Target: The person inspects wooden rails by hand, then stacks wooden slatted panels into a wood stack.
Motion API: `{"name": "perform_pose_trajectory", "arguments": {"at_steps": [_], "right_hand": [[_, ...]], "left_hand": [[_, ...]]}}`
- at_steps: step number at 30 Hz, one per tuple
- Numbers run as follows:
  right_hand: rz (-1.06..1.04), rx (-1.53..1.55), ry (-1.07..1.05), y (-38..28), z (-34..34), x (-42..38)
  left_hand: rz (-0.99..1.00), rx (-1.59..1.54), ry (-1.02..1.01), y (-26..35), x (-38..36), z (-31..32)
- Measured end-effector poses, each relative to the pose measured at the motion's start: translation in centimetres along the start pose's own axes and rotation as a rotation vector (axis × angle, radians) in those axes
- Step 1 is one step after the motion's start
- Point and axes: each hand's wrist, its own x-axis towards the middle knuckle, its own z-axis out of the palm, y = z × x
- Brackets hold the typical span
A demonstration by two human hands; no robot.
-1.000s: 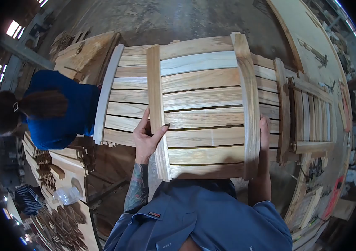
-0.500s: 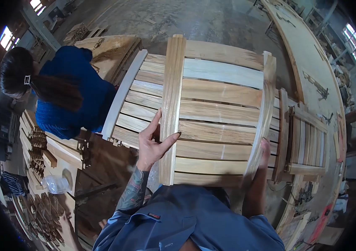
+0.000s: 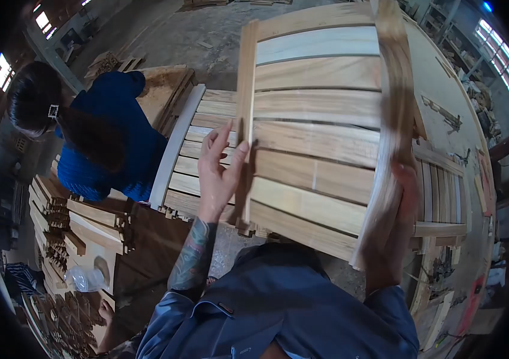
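A slatted wooden panel (image 3: 317,134) is raised in front of me, its right side tilted up. It has pale and brown cross slats between two long side rails. At the left rail (image 3: 247,90), my left hand (image 3: 217,176) has its thumb against the edge and its fingers partly curled at the outer side. My right hand (image 3: 405,188), blurred, is closed around the lower part of the curved right rail (image 3: 393,102); some fingers are hidden. Behind the left hand lies another slatted panel (image 3: 203,146) with a pale side rail.
A person in a blue top (image 3: 108,134) stands at the left, beside stacked wooden parts (image 3: 96,227) and a clear plastic container (image 3: 85,279). Another person's hand (image 3: 106,312) shows at lower left. More slatted wood (image 3: 440,191) and a long workbench (image 3: 440,90) are at the right.
The panel has risen and tilted, its right side coming up toward me and its lower end moving away from my body. Both hands have moved up with it.
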Motion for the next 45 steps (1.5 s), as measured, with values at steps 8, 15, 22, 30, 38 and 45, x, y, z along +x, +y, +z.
{"name": "perform_pose_trajectory", "arguments": {"at_steps": [8,15,22,30,38,45], "right_hand": [[0.017,-0.104,-0.075,-3.5,6.0,3.4],[-0.007,0.118,-0.473,-0.7,8.1,6.3],[-0.089,0.011,-0.265,5.0,0.4,7.2],[0.386,0.060,-0.124,15.9,2.9,0.0],[0.353,0.399,0.062,15.1,0.7,-1.6],[0.464,0.203,-0.156,15.0,1.9,-4.1]], "left_hand": [[0.367,0.006,-0.335,8.0,-7.5,2.0],[0.357,-0.171,0.166,4.2,-5.9,2.1],[-0.123,-0.394,0.525,4.7,-4.8,-1.8],[-0.379,-0.480,0.620,5.4,-6.2,-2.9],[-0.744,-0.967,0.383,0.0,-8.0,-3.4],[-0.917,-0.684,-0.077,-10.1,-3.9,-8.3]]}}
